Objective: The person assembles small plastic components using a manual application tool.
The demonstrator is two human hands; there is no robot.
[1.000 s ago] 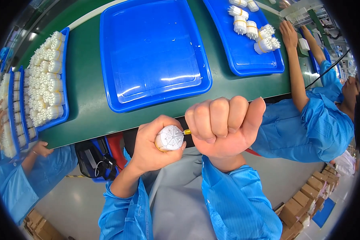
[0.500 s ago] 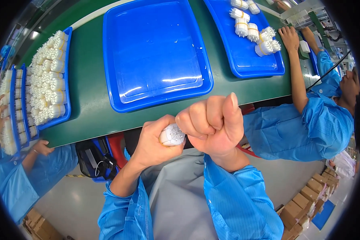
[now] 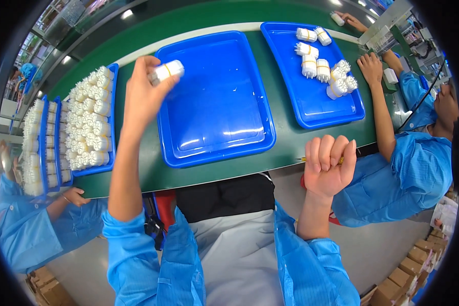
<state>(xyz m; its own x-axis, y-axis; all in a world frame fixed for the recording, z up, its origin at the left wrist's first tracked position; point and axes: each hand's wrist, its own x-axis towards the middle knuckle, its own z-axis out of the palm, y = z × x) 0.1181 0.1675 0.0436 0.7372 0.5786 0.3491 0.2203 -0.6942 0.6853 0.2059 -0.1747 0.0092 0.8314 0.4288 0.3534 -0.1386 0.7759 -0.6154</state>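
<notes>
My left hand (image 3: 145,86) is raised over the far left corner of the large blue tray (image 3: 167,145). Its thumb and fingers grip a white cylinder (image 3: 169,71) with a thin yellow band around it. The cylinder lies nearly sideways and is slightly blurred. Off to the right, before the table's near edge, my right hand (image 3: 327,166) has its fingers curled around a thin yellow stick-like thing (image 3: 341,160). Both ends of that thing peek out; the rest is hidden in the fist. No cylinders lie in the large tray, only small white scraps.
Left of the large tray stands a blue tray (image 3: 111,120) packed with white pronged cylinders (image 3: 89,122), more filled trays beyond. A second blue tray (image 3: 316,120) on the right holds several banded cylinders (image 3: 308,66). Co-workers in blue (image 3: 392,173) sit on both sides of the green table (image 3: 137,178).
My left hand has carried the cylinder from before my chest, up and left to the large tray. My right hand has come away from the cylinder and moved right.
</notes>
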